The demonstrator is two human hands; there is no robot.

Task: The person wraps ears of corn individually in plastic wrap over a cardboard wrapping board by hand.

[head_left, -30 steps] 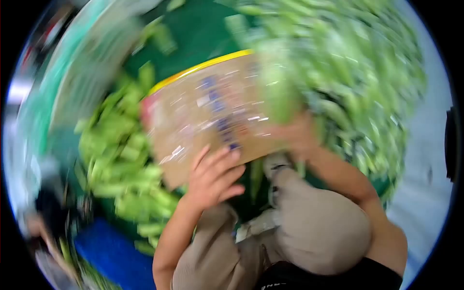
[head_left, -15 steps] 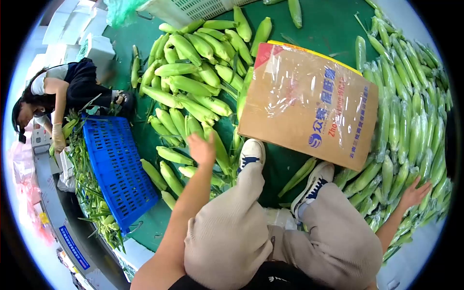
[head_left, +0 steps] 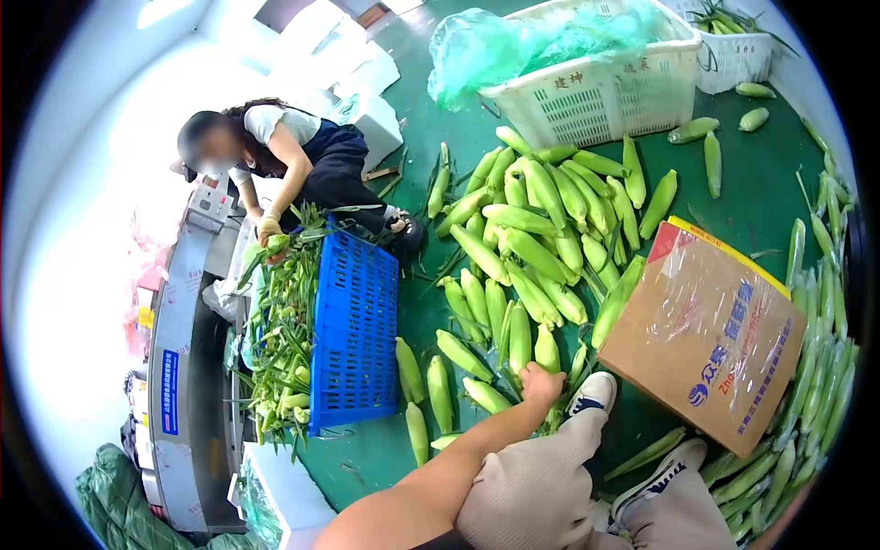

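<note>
Green-husked ears of corn lie in a loose heap on the green floor. My left hand reaches down at the near side of this heap. Its fingers are closed on the lower end of one ear of corn, beside another ear of corn. My right hand is out of view; only a sliver of the forearm shows at the lower right edge. On that side lie many ears in clear plastic wrap.
A taped cardboard box stands by my feet. The blue crate of husks is left of the heap, with a co-worker holding corn behind it. White crates stand at the back, one draped with green plastic. A white foam box is near left.
My view has swung left, so the scene sits further right. My left hand has gone from spread above the corn to closed on one ear. My right hand has left view.
</note>
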